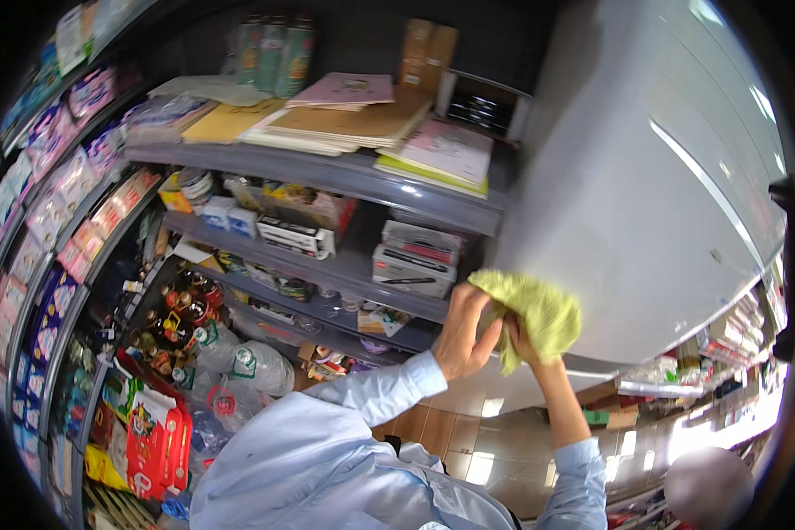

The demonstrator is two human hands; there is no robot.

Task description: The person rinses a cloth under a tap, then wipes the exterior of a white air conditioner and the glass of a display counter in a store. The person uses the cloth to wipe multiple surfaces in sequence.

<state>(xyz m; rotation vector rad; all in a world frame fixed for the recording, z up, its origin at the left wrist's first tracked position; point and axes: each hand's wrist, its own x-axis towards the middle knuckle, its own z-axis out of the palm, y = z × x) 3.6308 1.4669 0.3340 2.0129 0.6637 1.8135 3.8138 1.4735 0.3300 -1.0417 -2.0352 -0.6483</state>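
Note:
A yellow-green cloth (542, 315) is bunched up between my two hands, beside the large smooth pale-grey panel (609, 232) of what looks like an appliance. My left hand (465, 334) grips the cloth's left edge, its thumb turned towards the other hand. From below, my right hand (527, 343) holds the bunched middle, with most of its fingers hidden by the folds. Whether the cloth touches the panel I cannot tell.
Dark shelves (344, 169) stand ahead, bearing notebooks (344, 122), spray cans (275, 56) and a pen box (414, 268). Large plastic bottles (262, 368) and a red package (152, 444) stand low at the left. Packaged goods (56, 218) line the left-hand shelves. Below is a tiled floor (430, 427).

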